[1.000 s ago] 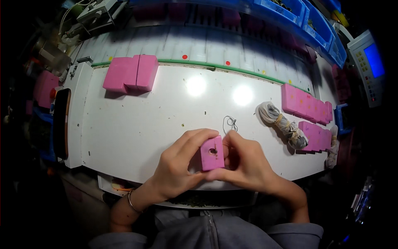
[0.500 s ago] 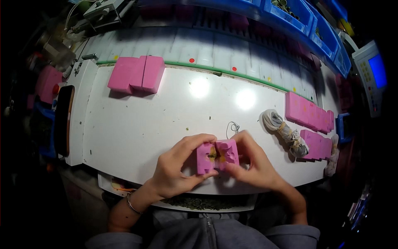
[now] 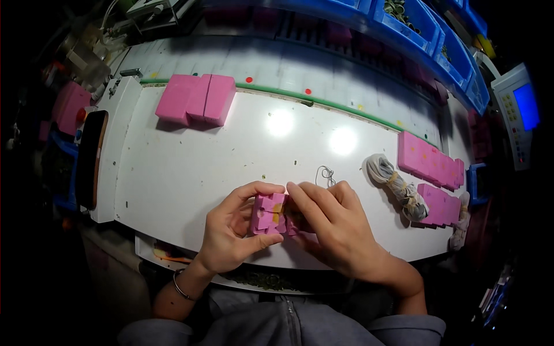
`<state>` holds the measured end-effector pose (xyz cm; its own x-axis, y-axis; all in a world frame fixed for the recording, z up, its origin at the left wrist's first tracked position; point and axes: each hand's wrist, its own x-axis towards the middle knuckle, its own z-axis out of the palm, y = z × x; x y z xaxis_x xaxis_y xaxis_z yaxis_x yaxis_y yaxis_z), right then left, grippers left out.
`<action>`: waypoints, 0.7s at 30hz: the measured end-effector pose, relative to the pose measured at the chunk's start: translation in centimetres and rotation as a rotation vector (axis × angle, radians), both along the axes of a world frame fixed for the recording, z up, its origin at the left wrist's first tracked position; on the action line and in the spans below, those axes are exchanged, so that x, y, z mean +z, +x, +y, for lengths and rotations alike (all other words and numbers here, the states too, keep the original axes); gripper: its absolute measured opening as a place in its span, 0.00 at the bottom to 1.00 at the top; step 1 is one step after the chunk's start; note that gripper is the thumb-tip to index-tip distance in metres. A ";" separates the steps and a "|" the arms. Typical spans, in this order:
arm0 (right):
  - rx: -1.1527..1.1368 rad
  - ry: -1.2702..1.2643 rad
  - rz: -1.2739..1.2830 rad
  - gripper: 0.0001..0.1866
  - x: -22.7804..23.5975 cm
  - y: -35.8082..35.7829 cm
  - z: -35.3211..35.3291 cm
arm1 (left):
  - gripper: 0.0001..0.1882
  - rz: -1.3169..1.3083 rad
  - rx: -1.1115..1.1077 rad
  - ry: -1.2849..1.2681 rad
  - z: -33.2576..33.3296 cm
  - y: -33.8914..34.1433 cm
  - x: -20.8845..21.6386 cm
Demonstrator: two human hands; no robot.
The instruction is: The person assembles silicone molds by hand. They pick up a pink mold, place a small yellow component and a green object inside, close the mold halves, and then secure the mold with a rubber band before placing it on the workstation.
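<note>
My left hand (image 3: 231, 228) grips a notched pink rubber mould half (image 3: 266, 214) between thumb and fingers, above the near part of the white worktable (image 3: 190, 173). Its cut inner face, stained yellow, shows. My right hand (image 3: 340, 228) is closed round the other mould half (image 3: 291, 226), of which only a pink edge shows. The right fingers and their shadow cover most of that half, and its inside is hidden. The two halves sit side by side, with the right fingertips close to the left half's upper edge. Just beyond lies a thin looped wire (image 3: 326, 175).
Pink blocks (image 3: 196, 99) stand at the far left; rows of them (image 3: 430, 158) are at right, beside a banded grey cloth bundle (image 3: 395, 184). Blue bins (image 3: 412, 26) overhang the back. A device with a blue screen (image 3: 526, 106) stands far right. Small crumbs dot the tabletop.
Both hands have shifted left with the mould halves. The left half has turned, and my right hand has rolled over, now covering most of the right half. The view has shifted slightly.
</note>
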<state>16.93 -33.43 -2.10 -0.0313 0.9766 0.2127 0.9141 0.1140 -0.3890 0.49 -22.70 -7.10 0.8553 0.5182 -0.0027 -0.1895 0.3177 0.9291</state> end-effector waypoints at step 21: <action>-0.188 0.083 0.672 0.21 1.1 0.1 -2.6 | 0.19 0.093 0.148 0.672 -2.1 0.7 4.3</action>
<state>17.04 -35.99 -0.95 0.3008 0.9324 0.2004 0.4854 0.0312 -0.8737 1.17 -24.80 -2.80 0.7870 0.5447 0.2897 -0.0965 -0.3551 0.9298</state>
